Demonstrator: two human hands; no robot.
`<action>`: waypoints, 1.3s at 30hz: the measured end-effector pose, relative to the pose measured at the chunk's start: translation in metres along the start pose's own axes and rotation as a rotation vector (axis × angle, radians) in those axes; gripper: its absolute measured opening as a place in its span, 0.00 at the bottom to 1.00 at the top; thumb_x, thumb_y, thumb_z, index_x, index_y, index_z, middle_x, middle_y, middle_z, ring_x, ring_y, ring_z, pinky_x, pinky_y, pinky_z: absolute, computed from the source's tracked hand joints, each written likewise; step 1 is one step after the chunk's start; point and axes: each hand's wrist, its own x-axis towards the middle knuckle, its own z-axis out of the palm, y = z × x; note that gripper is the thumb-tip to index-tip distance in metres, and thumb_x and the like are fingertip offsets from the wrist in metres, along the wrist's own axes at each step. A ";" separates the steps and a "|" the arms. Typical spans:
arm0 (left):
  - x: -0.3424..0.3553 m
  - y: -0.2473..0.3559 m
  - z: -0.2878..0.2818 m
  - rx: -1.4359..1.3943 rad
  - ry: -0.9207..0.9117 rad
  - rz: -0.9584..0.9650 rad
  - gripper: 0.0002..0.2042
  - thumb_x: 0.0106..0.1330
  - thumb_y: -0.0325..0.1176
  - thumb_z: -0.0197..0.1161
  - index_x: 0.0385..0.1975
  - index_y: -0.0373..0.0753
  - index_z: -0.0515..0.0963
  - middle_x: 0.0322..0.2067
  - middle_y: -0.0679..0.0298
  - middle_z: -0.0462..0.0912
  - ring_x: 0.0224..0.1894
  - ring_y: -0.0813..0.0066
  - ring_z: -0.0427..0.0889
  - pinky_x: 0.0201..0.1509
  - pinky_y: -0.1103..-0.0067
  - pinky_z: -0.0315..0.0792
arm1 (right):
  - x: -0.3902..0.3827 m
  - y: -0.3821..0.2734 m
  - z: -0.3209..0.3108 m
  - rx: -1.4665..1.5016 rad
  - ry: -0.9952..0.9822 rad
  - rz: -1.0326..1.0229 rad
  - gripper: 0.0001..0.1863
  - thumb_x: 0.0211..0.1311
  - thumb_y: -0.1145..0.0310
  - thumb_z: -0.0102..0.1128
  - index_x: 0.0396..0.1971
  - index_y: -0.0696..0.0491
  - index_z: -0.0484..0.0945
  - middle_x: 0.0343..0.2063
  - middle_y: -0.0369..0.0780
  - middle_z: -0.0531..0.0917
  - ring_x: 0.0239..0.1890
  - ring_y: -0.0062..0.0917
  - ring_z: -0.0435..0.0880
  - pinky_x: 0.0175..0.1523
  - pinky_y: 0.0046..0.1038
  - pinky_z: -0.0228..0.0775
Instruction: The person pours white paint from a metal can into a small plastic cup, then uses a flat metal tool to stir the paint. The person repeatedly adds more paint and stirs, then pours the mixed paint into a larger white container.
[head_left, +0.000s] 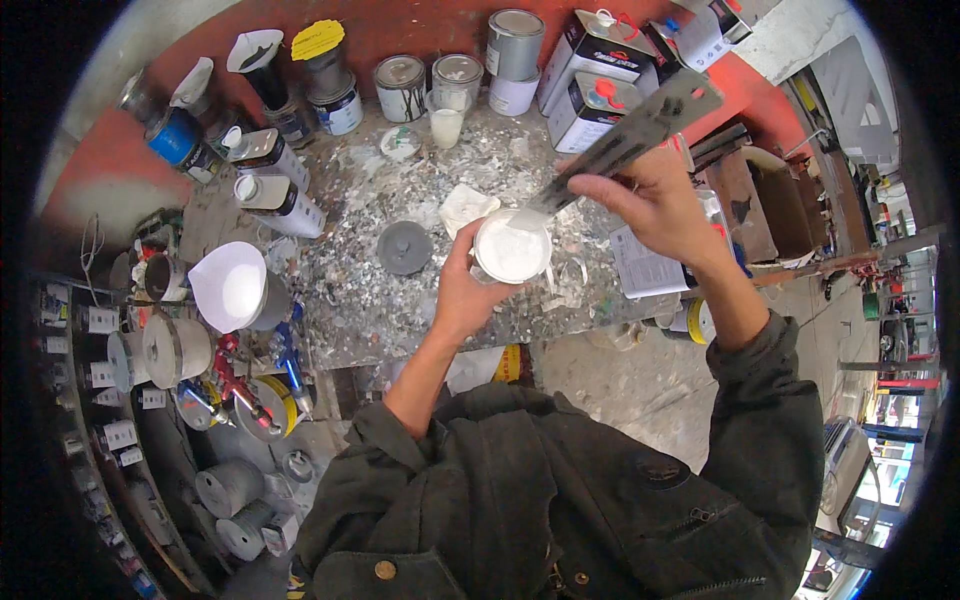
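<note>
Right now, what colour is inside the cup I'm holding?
The contents are white, clearest in the head view.

The rectangular cans (588,128) bear lettering, the nearest one's white label (646,266) too fine to read.

Cup (538,271): round, opening upward, white contents; over near half of tabletop (365,300).
Stick (640,128): long, flat, grey, dark-smeared; slanted, whitened lower end at the cup's mouth, upper end toward far right.
</note>
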 end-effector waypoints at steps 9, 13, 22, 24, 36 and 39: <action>0.006 -0.002 0.000 -0.018 0.042 -0.028 0.42 0.46 0.23 0.82 0.65 0.37 0.68 0.59 0.61 0.77 0.62 0.69 0.77 0.68 0.71 0.72 | -0.028 -0.009 0.035 0.131 0.008 0.039 0.11 0.65 0.67 0.69 0.44 0.55 0.88 0.29 0.46 0.87 0.27 0.30 0.85 0.34 0.28 0.73; 0.006 -0.004 0.000 -0.012 0.028 -0.031 0.42 0.46 0.23 0.82 0.64 0.38 0.68 0.59 0.62 0.77 0.62 0.70 0.77 0.67 0.71 0.72 | -0.012 -0.026 0.012 0.072 0.119 -0.074 0.11 0.64 0.69 0.70 0.45 0.56 0.88 0.31 0.43 0.89 0.29 0.24 0.86 0.35 0.26 0.73; 0.006 0.000 -0.002 0.029 0.049 -0.024 0.42 0.46 0.24 0.83 0.65 0.38 0.68 0.59 0.62 0.77 0.62 0.69 0.77 0.67 0.69 0.72 | -0.010 0.000 0.021 0.049 0.071 0.006 0.10 0.64 0.68 0.71 0.41 0.58 0.88 0.30 0.43 0.88 0.28 0.24 0.84 0.35 0.26 0.73; 0.007 0.000 -0.003 0.071 0.062 -0.031 0.43 0.45 0.24 0.83 0.65 0.38 0.68 0.60 0.61 0.76 0.63 0.68 0.77 0.67 0.69 0.73 | -0.019 0.006 0.033 0.054 0.045 0.057 0.11 0.65 0.68 0.70 0.43 0.57 0.88 0.30 0.44 0.88 0.28 0.25 0.84 0.34 0.26 0.73; 0.009 -0.005 0.003 0.035 0.024 -0.029 0.46 0.44 0.23 0.84 0.67 0.38 0.66 0.61 0.60 0.76 0.64 0.67 0.77 0.69 0.68 0.72 | -0.007 -0.021 -0.002 -0.018 0.165 0.000 0.10 0.65 0.73 0.68 0.44 0.58 0.88 0.35 0.40 0.90 0.34 0.18 0.84 0.41 0.23 0.74; 0.009 -0.003 0.002 0.027 0.039 -0.036 0.46 0.44 0.23 0.83 0.67 0.38 0.65 0.61 0.60 0.76 0.64 0.67 0.76 0.69 0.68 0.72 | -0.003 -0.010 0.001 -0.027 0.172 0.014 0.10 0.65 0.69 0.69 0.43 0.57 0.88 0.29 0.39 0.87 0.29 0.18 0.81 0.35 0.24 0.71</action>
